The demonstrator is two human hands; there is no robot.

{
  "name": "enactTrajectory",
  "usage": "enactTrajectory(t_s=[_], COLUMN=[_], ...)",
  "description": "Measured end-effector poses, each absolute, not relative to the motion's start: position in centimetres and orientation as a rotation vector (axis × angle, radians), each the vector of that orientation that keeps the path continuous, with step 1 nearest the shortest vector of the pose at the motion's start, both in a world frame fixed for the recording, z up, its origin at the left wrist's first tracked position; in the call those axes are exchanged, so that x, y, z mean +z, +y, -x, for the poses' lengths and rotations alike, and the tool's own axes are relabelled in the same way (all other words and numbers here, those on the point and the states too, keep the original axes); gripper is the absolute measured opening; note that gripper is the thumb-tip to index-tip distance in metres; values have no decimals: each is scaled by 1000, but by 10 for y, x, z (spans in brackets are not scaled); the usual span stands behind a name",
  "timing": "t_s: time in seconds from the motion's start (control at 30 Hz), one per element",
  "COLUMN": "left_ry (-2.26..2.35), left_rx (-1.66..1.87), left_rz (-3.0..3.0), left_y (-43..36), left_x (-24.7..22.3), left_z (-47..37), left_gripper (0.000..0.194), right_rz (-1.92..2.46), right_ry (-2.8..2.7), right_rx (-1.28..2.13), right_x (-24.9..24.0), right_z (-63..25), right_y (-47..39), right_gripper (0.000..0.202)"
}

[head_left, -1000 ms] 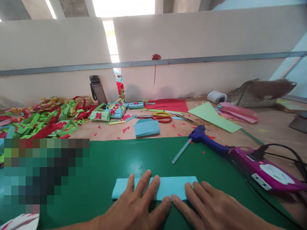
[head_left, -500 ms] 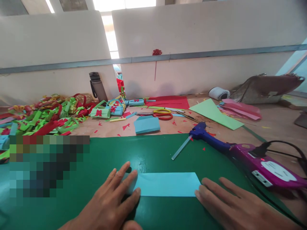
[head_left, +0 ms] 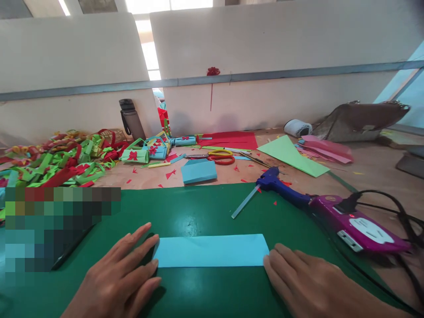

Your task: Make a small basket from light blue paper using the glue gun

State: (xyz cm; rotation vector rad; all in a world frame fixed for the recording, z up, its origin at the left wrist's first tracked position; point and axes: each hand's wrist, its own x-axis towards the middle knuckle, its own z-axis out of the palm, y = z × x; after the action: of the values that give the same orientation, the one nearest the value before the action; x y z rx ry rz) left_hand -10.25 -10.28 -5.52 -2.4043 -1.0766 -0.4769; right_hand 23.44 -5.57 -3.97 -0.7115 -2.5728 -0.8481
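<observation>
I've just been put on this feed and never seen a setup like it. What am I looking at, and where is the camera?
There is no machine here: these are a person's two bare hands, seen by one camera worn on that person's head, looking forward and down. The left hand and right hand touch opposite ends of a blue paper strip, flat on a green mat. Neither grips a tool. Beyond the strip lie a blue glue gun, a purple power strip, scissors and a folded blue paper. Further back are small paper bags and a dark bottle. The blocky patch at left is blurred out.
</observation>
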Motion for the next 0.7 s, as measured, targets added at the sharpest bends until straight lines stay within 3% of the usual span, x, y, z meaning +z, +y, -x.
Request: enactTrajectory(t_s=[0.33,0.5,0.7], left_ry=[-1121,-988,-986], left_rx=[-573,-382,-295], left_rz=[2405,2582,2596], left_y=[-73,-59,-47], left_x=[-37,-37,-33], left_z=[45,17,19], left_gripper=[29,18,19], right_rz=[808,790,774], right_ry=[-2624,-2579,-2552], right_rx=[-895,-920,-905], right_x=[-37,-37,-22], right_z=[-214,-198,-200], right_y=[-41,-32,-21], right_gripper=[23,21,24])
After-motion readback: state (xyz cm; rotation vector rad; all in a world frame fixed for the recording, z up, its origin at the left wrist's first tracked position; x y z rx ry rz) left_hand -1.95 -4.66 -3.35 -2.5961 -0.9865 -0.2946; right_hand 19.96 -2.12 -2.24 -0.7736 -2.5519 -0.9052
